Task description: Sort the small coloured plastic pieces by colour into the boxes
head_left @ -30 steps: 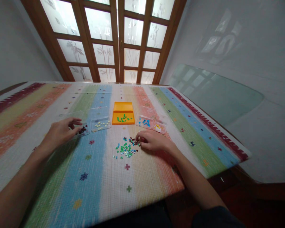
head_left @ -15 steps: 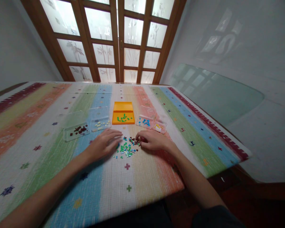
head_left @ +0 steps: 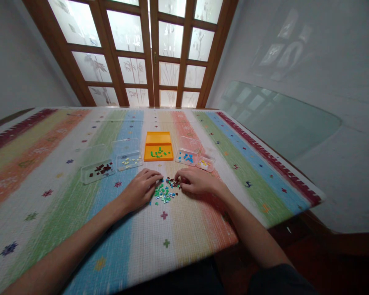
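A loose pile of small green, blue and brown pieces [head_left: 165,192] lies on the striped cloth between my two hands. My left hand [head_left: 144,185] rests at the pile's left edge, its fingers bent together and their tips at the upper left pieces; what they hold, if anything, is too small to make out. On the right side, my right hand [head_left: 193,181] has its fingers curled over the brown pieces, thumb and fingertips close together. Any piece between them is hidden. Just beyond the pile stands an open orange box [head_left: 158,159] with green pieces in it.
Clear boxes stand left of the orange one, with brown pieces [head_left: 101,169] and pale yellow pieces [head_left: 131,162]. On the right are boxes with blue pieces [head_left: 186,157] and yellow pieces [head_left: 204,164]. The striped tablecloth [head_left: 147,237] lies under everything.
My left hand has moved slightly right, its fingertips now at the upper left of the pile. My right hand has stayed in nearly the same place.
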Tool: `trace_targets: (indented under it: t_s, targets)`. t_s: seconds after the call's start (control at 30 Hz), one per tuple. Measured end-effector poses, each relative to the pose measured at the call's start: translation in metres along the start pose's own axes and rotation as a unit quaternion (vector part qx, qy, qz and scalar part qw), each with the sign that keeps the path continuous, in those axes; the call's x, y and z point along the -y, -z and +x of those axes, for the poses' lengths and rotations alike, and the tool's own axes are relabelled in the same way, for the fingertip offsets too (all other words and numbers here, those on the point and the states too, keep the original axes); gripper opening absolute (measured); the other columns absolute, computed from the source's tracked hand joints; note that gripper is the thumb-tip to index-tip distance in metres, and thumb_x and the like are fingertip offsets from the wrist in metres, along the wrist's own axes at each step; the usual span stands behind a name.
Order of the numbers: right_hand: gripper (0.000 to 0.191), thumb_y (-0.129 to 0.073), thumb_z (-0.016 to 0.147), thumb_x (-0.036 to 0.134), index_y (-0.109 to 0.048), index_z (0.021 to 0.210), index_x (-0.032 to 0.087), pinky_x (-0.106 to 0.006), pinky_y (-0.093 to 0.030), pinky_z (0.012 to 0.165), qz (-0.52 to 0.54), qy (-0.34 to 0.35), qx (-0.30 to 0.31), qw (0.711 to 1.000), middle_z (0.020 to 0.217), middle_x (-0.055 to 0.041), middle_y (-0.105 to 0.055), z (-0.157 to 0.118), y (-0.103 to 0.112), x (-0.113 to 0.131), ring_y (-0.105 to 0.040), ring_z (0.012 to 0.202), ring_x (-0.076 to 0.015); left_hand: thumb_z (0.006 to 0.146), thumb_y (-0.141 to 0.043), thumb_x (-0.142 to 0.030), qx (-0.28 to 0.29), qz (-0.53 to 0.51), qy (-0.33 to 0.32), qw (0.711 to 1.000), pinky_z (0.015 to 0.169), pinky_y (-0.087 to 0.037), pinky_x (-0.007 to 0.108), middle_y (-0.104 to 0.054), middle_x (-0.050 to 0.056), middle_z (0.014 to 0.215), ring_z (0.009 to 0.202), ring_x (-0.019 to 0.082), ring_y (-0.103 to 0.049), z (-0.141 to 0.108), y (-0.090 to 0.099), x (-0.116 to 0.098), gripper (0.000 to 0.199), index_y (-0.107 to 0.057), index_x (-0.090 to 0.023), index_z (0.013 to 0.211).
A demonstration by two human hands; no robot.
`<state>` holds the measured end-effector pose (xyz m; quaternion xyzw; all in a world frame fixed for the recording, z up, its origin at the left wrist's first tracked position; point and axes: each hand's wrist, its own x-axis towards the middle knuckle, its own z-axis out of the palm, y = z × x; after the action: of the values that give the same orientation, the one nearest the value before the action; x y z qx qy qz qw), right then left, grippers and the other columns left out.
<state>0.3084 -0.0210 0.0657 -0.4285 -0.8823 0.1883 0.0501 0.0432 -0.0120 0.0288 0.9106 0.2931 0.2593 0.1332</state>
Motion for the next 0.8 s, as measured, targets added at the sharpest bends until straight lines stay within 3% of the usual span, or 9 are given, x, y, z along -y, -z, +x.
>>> trace_targets:
  t_s: [0.27,0.57,0.8]
  targets:
    - [0.028,-0.057,0.085,0.014,-0.068,0.109,0.021,-0.031,-0.045,0.081,0.000,-0.007,0.007,1.000,0.094,-0.0050,-0.073,0.001,0.002,0.002,-0.063,0.087,-0.0196,0.100,-0.044,-0.023,0.023,-0.002,0.026,0.999,0.096,-0.050,0.046,-0.068,0.011,0.113,0.106,0.025,-0.057,0.008,-0.004,0.000,0.032,-0.071,-0.020,0.116]
    - [0.026,-0.057,0.085,0.014,-0.068,0.108,0.020,-0.030,-0.045,0.080,0.004,0.001,0.002,1.000,0.094,-0.0049,-0.073,0.001,0.001,0.000,-0.063,0.087,-0.0195,0.099,-0.048,-0.026,0.009,-0.020,0.052,0.998,0.093,-0.050,0.042,-0.065,0.009,0.100,0.098,0.023,-0.058,0.008,-0.004,0.003,0.024,-0.070,-0.019,0.102]
    - [0.026,-0.057,0.085,0.014,-0.068,0.107,0.019,-0.030,-0.045,0.079,0.004,0.006,0.001,1.000,0.094,-0.0050,-0.073,0.000,0.001,0.001,-0.063,0.086,-0.0193,0.098,-0.049,-0.028,-0.009,-0.055,0.036,0.998,0.091,-0.051,0.040,-0.067,0.008,0.102,0.098,0.021,-0.061,0.008,0.008,-0.003,0.021,-0.067,-0.018,0.099]
